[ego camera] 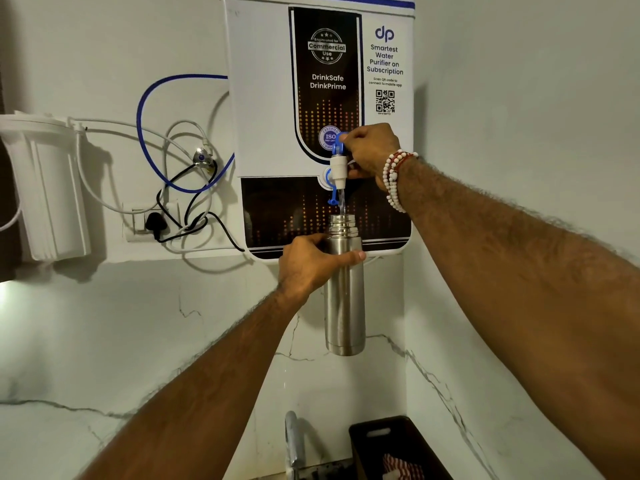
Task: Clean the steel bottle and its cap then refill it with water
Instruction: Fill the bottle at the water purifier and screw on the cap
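Note:
My left hand (313, 263) grips the upper body of the steel bottle (345, 306) and holds it upright in the air, uncapped, with its threaded mouth right under the purifier tap (338, 168). A thin stream of water runs from the white spout into the mouth. My right hand (372, 147), with bead bracelets at the wrist, holds the blue tap lever at the top of the tap. The cap is not in view.
The white and black water purifier (322, 81) hangs on the wall. To its left are a white filter housing (45, 188), looped tubes and black cables at a wall socket (152, 221). Below stand a steel sink faucet (294, 441) and a dark basket (398, 445).

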